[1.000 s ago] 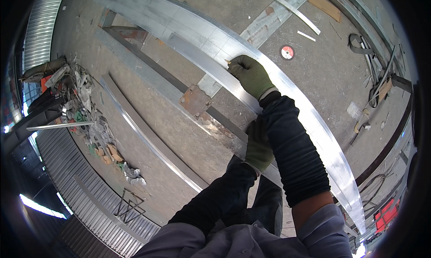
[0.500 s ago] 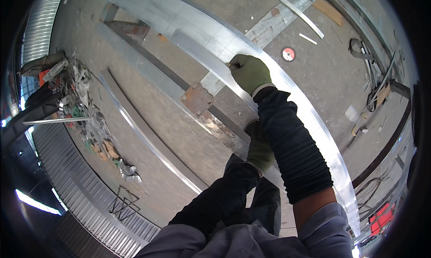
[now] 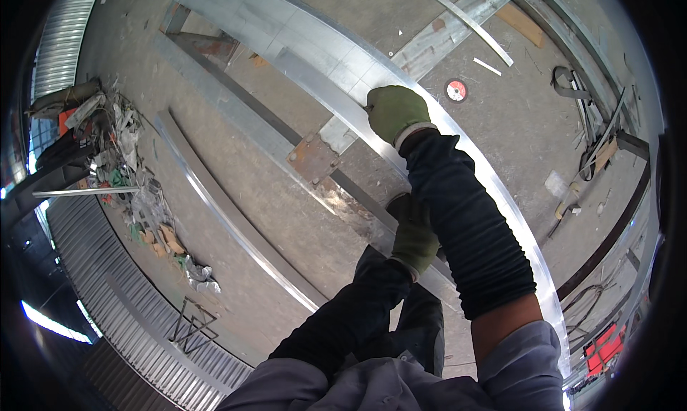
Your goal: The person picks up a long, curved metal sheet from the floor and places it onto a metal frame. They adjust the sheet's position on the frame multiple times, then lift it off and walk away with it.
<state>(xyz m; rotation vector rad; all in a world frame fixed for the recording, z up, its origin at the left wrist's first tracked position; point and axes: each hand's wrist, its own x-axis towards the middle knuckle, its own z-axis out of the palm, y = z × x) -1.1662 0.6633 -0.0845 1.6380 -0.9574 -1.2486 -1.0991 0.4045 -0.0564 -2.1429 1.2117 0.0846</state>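
A long sheet of shiny metal [image 3: 315,42] with thin grid lines stretches from the far left to the near right, with a raised strip along its left edge. My right hand [image 3: 398,115], in an olive glove, is closed over the sheet with fingers pinched. Whatever is in them, if anything, is too small to name. Closer to me, my left hand [image 3: 415,236], in an olive glove with dark fingers, is beside the sheet's left edge. The right sleeve partly covers it, so its fingers are mostly hidden. Below the sheet lies a steel beam with a rusty plate [image 3: 313,159].
A curved metal strip [image 3: 229,211] lies on the floor to the left. Scrap and rags [image 3: 147,203] are heaped beyond it, beside corrugated panels [image 3: 129,289]. On the right are a cutting disc [image 3: 456,90], a coiled strap [image 3: 570,83] and long metal profiles [image 3: 594,53].
The view has shifted slightly. My right hand stays at nearly the same place on the sheet, turned a little. A small tip that showed at its fingers is now hidden. The left hand has barely moved.
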